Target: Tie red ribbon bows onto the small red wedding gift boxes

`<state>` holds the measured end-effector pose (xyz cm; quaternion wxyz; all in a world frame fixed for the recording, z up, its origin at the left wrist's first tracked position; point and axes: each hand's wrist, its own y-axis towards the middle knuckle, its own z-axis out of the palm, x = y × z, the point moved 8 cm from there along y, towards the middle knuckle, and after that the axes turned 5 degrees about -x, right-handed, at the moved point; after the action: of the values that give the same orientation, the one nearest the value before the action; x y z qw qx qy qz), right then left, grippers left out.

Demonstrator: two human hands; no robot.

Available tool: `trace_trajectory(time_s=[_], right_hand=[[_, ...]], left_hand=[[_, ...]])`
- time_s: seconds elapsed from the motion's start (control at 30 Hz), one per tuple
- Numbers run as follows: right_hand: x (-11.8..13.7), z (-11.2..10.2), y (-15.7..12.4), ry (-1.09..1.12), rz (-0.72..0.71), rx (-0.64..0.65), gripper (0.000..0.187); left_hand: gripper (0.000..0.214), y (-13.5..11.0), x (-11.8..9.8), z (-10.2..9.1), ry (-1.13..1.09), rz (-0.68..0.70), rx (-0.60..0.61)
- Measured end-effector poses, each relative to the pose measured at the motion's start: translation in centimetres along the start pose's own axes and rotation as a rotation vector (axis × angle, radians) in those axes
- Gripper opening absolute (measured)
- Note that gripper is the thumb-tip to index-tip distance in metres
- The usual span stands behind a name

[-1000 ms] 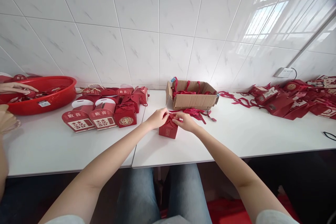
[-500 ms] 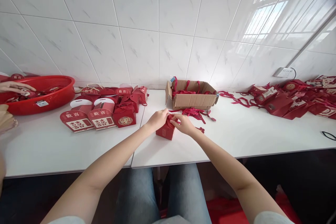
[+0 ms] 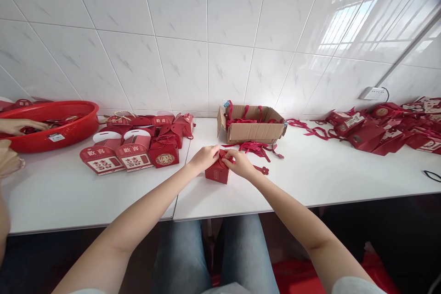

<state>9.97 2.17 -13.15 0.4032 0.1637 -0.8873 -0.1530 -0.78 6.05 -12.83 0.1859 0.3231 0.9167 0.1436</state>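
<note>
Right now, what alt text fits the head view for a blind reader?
The left hand and right hand pinch the top of a small red gift box on a white table; a cardboard box of red ribbons sits behind.

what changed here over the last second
The left hand and right hand still pinch the top of the red box, but it turned slightly, a corner now facing the person. A ribbon end now lies on the table by the right hand. The carton, basket and finished boxes stayed put.
</note>
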Motion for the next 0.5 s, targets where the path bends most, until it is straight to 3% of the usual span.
trace_trajectory(time_s=[0.5], right_hand=[[-0.9, 0.02, -0.22, -0.026, -0.04, -0.006, 0.022]], left_hand=[[0.019, -0.67, 0.25, 0.19, -0.017, -0.066, -0.069]])
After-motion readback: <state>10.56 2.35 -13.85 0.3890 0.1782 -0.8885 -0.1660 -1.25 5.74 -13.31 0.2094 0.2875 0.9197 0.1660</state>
